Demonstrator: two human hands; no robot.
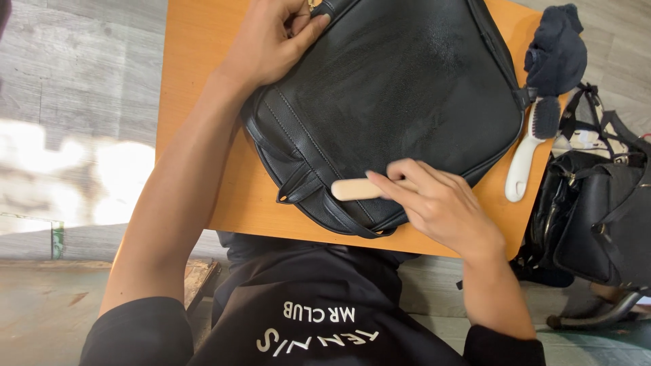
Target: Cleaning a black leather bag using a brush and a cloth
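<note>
Gripping a pale wooden brush handle [357, 189], the right hand [441, 207] presses it on the black leather bag's [400, 95] near edge; the left hand [271, 41] pinches the bag's far-left strap [330, 8] on the orange table [196, 102].

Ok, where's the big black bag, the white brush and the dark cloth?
Black bag [400, 95]: head view, middle of its front panel.
White brush [523, 166]: head view, on its white handle.
Dark cloth [556, 51]: head view, middle of the crumpled heap.

Head view, steeply down, close over table [203, 135]
</note>
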